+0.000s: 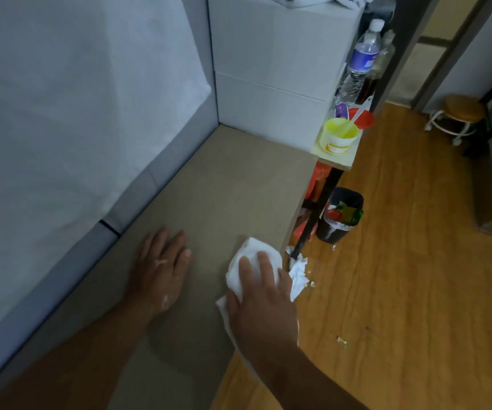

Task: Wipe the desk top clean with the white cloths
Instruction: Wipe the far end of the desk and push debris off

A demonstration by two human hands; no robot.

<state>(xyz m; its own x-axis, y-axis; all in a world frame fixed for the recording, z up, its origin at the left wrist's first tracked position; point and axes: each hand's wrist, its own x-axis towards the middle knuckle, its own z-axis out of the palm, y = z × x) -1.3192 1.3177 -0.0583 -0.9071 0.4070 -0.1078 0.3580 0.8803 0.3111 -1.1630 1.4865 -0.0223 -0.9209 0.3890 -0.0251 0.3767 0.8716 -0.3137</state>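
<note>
The beige desk top (218, 184) runs away from me along a grey padded wall. My right hand (261, 300) lies flat with straight fingers on a bunched white cloth (249, 251), pressing it onto the desk near the right edge. My left hand (160, 267) rests flat on the bare desk top to the left, fingers spread, holding nothing. A second crumpled white cloth (299, 275) lies on the wooden floor just beyond the desk edge.
A white box (277, 69) stands at the desk's far end. Beside it, a small shelf carries a yellow tub (339, 136), a red cup and a water bottle (363, 59). A dark waste bin (342, 216) and a stool (457, 116) stand on the floor.
</note>
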